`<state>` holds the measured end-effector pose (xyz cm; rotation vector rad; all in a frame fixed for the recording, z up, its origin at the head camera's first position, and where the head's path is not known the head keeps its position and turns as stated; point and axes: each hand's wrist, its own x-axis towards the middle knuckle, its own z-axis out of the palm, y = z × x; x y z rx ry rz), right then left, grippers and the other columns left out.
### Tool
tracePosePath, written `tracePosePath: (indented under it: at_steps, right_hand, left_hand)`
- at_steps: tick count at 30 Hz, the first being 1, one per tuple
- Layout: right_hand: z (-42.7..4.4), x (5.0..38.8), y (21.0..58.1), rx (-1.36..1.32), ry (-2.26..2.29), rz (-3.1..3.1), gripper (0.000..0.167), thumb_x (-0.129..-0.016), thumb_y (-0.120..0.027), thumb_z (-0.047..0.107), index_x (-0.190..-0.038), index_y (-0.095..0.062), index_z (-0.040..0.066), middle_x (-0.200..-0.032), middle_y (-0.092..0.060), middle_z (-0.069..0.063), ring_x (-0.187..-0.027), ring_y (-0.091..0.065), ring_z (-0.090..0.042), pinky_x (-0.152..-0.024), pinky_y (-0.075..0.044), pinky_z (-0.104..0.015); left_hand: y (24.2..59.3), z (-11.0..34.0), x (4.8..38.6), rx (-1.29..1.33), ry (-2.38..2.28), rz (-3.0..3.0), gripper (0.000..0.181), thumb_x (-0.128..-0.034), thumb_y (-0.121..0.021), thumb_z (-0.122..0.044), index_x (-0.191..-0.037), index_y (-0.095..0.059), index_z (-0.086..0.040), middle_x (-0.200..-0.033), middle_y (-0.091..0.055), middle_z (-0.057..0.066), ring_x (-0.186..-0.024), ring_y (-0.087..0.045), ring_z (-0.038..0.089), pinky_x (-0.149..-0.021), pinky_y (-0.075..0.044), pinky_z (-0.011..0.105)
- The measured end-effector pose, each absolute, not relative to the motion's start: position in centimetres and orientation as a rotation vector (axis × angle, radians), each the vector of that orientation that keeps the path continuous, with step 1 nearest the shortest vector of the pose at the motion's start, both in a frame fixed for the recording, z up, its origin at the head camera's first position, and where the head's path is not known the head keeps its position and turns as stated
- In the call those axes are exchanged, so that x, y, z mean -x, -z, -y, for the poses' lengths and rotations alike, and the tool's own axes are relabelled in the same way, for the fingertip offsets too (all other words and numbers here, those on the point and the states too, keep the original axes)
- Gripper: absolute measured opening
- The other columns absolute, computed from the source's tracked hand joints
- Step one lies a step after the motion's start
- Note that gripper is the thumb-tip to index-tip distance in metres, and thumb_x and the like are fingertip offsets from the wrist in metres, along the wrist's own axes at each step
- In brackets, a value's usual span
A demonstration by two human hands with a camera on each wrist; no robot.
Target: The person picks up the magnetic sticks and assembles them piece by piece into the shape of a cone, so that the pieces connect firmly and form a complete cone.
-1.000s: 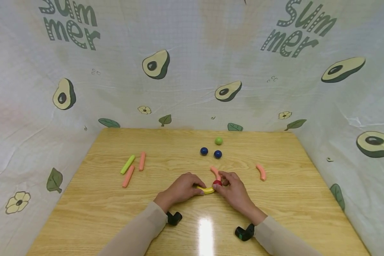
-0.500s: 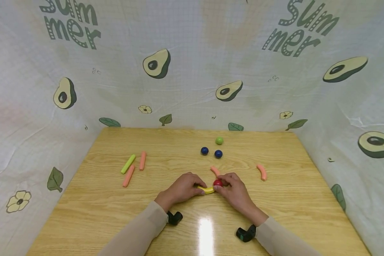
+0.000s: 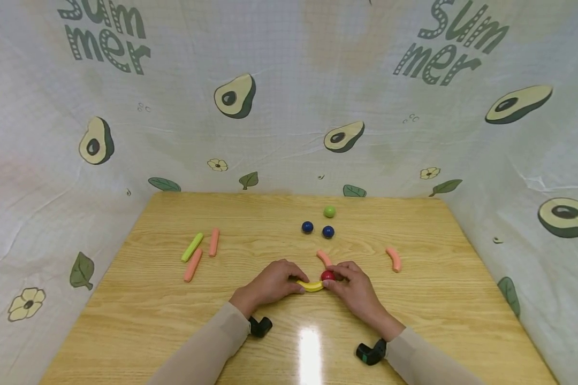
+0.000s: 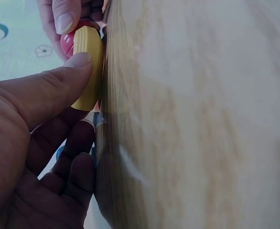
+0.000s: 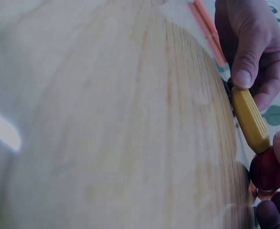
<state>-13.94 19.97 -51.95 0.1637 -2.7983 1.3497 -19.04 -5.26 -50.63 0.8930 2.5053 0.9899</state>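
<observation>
Pale cloth (image 3: pixel 289 69) (printed with avocados (image 3: pixel 241 96)) is hung behind and beside a wooden table (image 3: pixel 443 305), where glare (image 3: pixel 310 353) is reflected.

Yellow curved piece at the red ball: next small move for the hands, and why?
I'd probably press the yellow curved piece gently toward the red ball with the left hand while the right hand braces the ball. The left pinches the piece, the right pinches the ball, and in the right wrist view the piece's end meets the ball; whether it's fastened, I can't tell.

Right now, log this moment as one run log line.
left hand: pinches yellow stick | right hand: holds red ball | stick end: against ball | green ball: untouched
</observation>
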Motion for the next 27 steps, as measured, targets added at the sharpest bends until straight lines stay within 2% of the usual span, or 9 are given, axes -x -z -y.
tracePosePath:
  at_steps: [8,15,18,22,27]
  right_hand:
    - [-20.1,13.8,51.9,-0.136,-1.343,2.789,0.036,-0.091,-0.085,0.029,-0.124,-0.078,0.013,-0.116,-0.065,-0.003,-0.101,-0.06,-0.016,-0.086,-0.052,-0.03]
    - [-20.0,13.6,51.9,-0.167,-1.346,2.769,0.036,-0.091,-0.085,0.03,-0.122,-0.079,0.013,-0.138,-0.064,-0.007,-0.129,-0.06,-0.031,-0.106,-0.051,-0.052]
    - [-20.0,13.6,52.1,-0.18,-1.35,2.766,0.036,-0.09,-0.086,0.028,-0.122,-0.079,0.014,-0.143,-0.065,-0.007,-0.136,-0.057,-0.035,-0.111,-0.048,-0.057]
    - [-20.2,13.6,52.1,-0.177,-1.368,2.772,0.035,-0.09,-0.086,0.028,-0.122,-0.079,0.015,-0.145,-0.065,-0.006,-0.138,-0.056,-0.035,-0.114,-0.045,-0.059]
    - [-20.1,13.6,52.2,-0.17,-1.368,2.766,0.034,-0.09,-0.086,0.027,-0.121,-0.08,0.016,-0.144,-0.065,-0.004,-0.139,-0.055,-0.033,-0.115,-0.043,-0.058]
  left_hand:
    - [50.3,5.5,19.3,-0.821,-1.056,-2.472,0.027,-0.0973,-0.078,-0.034,-0.122,-0.079,-0.023,-0.121,-0.074,-0.01,-0.114,-0.065,0.01,-0.101,-0.053,0.035]
    - [49.2,6.2,21.3,-0.687,-1.201,-2.542,0.026,-0.1029,-0.071,-0.032,-0.124,-0.077,-0.018,-0.115,-0.072,-0.007,-0.101,-0.062,0.013,-0.092,-0.054,0.037]
    - [49.0,6.2,22.7,-0.591,-1.31,-2.567,0.027,-0.1027,-0.072,-0.032,-0.125,-0.077,-0.018,-0.119,-0.071,-0.006,-0.106,-0.062,0.016,-0.092,-0.055,0.039]
    - [49.3,5.6,24.9,-0.489,-1.442,-2.589,0.03,-0.1019,-0.073,-0.029,-0.128,-0.075,-0.016,-0.123,-0.071,-0.001,-0.111,-0.063,0.02,-0.094,-0.056,0.041]
    - [49.6,4.3,27.5,-0.428,-1.511,-2.58,0.04,-0.1008,-0.075,-0.023,-0.139,-0.068,-0.012,-0.131,-0.067,0.009,-0.12,-0.061,0.027,-0.104,-0.052,0.047]
